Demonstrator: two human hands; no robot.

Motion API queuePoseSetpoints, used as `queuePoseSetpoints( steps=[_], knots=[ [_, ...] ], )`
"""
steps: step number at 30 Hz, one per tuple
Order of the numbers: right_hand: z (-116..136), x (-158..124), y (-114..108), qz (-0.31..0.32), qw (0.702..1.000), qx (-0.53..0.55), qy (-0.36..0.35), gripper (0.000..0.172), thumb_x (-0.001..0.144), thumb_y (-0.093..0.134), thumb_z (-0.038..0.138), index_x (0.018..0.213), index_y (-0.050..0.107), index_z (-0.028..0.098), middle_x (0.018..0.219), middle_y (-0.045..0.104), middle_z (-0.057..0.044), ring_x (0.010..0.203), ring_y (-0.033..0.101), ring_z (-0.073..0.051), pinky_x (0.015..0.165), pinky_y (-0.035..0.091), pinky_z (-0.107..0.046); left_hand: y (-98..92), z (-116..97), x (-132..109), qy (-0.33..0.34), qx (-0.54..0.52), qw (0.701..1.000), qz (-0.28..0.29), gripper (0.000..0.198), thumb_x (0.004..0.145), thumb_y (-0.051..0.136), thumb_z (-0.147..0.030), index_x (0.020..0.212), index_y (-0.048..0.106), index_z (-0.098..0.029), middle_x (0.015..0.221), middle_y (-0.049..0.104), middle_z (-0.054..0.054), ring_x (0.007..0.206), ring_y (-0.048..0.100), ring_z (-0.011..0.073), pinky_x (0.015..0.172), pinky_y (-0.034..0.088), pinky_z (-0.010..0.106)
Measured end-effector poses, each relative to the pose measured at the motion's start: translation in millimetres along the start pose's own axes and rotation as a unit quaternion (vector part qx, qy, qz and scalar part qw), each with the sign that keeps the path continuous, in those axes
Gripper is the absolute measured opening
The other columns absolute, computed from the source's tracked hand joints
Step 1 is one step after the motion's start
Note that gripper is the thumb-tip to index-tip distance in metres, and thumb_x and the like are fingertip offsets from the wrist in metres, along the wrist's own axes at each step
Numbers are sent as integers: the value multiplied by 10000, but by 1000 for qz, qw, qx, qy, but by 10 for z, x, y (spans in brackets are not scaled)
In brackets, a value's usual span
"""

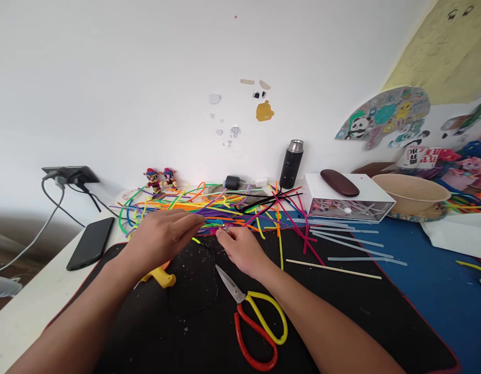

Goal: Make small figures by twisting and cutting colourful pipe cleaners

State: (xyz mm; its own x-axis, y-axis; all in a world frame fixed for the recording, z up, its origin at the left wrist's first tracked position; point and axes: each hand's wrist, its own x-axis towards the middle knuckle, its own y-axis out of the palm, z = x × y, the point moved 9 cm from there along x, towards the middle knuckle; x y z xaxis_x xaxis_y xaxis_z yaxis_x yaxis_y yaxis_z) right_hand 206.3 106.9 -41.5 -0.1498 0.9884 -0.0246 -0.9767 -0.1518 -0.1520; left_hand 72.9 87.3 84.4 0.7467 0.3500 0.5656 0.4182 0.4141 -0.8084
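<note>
My left hand (166, 234) has its fingers pressed together and pointing right. A small blue piece (214, 222) shows by its fingertips, though what they grip is hidden. My right hand (243, 250) is closed, thumb and finger pinched at a small shiny metallic thing (226, 227) too small to name. Both hands are just in front of a pile of colourful thin strips (186, 200). Below my right wrist lie scissors (240, 298) with one red and one yellow handle, blades partly apart. A yellow glue gun (162, 276) is partly hidden beneath my left forearm.
A black mat (194, 337) covers the desk front. Translucent sticks (365, 258) and a pale thin stick (334, 269) lie right. Behind stand a black flask (292, 165), a white box (365, 189) with a brown case, and a beige bowl (412, 189). A phone (91, 243) lies left.
</note>
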Motion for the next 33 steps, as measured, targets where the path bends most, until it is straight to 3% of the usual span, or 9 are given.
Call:
queuePoseSetpoints(
  steps=[10, 33],
  knots=[
    [2, -3, -24, -8, 1000, -3, 2, 467, 950, 548, 511, 620, 360, 238, 487, 364, 73, 463, 339, -98, 520, 181, -291, 44, 14, -8, -5, 19, 1000, 9, 222, 1064, 549, -244, 944, 734, -212, 742, 730, 20, 622, 641, 161, 580, 398, 276],
    [-35, -14, 92, 21, 1000, 18, 8, 442, 954, 551, 502, 652, 362, 241, 506, 327, 85, 480, 296, -98, 524, 168, -290, 132, -41, -23, -5, -7, 999, 45, 235, 1062, 502, -249, 986, 723, -226, 741, 701, 25, 678, 665, 161, 658, 498, 248]
  ],
)
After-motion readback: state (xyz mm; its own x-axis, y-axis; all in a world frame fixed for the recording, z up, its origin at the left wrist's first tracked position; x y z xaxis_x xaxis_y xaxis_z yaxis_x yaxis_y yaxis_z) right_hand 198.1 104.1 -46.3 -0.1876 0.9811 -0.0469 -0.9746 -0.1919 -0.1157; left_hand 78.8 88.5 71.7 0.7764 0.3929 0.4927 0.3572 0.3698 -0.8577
